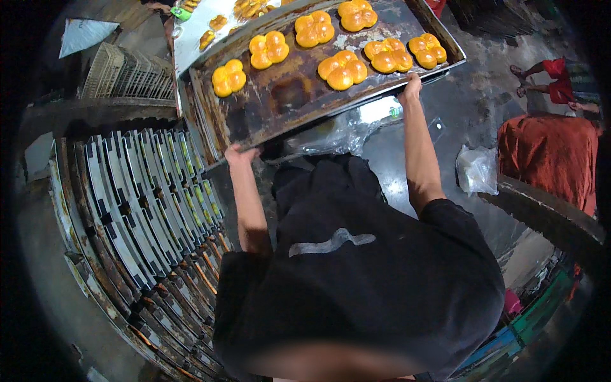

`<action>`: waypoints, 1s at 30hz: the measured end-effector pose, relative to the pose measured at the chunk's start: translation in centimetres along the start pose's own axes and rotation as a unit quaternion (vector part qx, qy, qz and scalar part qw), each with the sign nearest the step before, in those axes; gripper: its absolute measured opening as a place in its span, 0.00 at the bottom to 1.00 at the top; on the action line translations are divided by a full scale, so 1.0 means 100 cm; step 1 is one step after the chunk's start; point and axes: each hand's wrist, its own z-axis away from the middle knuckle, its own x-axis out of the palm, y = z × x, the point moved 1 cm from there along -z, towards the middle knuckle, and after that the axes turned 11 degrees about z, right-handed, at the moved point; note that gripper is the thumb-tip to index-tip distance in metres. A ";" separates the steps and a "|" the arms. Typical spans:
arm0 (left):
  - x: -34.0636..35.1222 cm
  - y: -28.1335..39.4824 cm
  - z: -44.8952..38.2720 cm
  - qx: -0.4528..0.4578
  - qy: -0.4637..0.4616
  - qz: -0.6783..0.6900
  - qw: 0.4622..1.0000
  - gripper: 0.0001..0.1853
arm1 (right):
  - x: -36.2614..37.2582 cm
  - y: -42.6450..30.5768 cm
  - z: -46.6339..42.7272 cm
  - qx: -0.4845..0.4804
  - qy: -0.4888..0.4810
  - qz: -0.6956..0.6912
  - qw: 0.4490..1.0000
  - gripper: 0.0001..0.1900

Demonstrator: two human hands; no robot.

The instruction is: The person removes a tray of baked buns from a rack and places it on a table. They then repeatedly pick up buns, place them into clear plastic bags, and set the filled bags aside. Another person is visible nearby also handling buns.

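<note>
A dark, worn metal baking tray (pixel 267 117) is tilted across the top of the view, with my two hands at its near edge. My left hand (pixel 242 156) grips the near left corner, slightly blurred. Toward the right end of the same edge, my right hand (pixel 410 90) holds on, its fingers partly hidden under the rim. Several glossy golden clustered buns (pixel 342 70) sit on the tray, mostly toward its far and right sides. Bare, stained metal shows at the near left. More metal rims (pixel 196 102) show along the tray's left side.
A white table (pixel 191 38) with more baked pieces lies beyond the tray. Stacked metal pans (pixel 143 200) stand at left, near plastic crates (pixel 126 71). At right are a plastic bag (pixel 477 169), a red cloth-covered object (pixel 546 160) and a person in red shorts (pixel 558 81).
</note>
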 end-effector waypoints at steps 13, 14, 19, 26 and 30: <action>0.007 -0.020 0.015 0.058 -0.045 -0.120 0.990 0.46 | -0.040 0.088 0.062 -0.132 -0.026 0.512 0.849 0.39; -0.003 -0.034 0.023 0.078 -0.077 -0.207 0.972 0.46 | -0.031 0.114 0.090 -0.207 -0.031 0.541 0.815 0.32; -0.015 -0.136 0.060 0.128 -0.301 -0.571 0.753 0.35 | 0.012 0.148 0.171 -0.100 -0.165 0.444 0.875 0.13; -0.015 -0.197 0.042 0.065 -0.290 -0.596 0.746 0.23 | 0.016 0.110 0.208 -0.015 -0.325 0.337 0.884 0.13; -0.027 -0.205 0.032 0.095 -0.268 -0.701 0.654 0.11 | -0.004 0.128 0.189 0.117 -0.269 0.301 0.907 0.21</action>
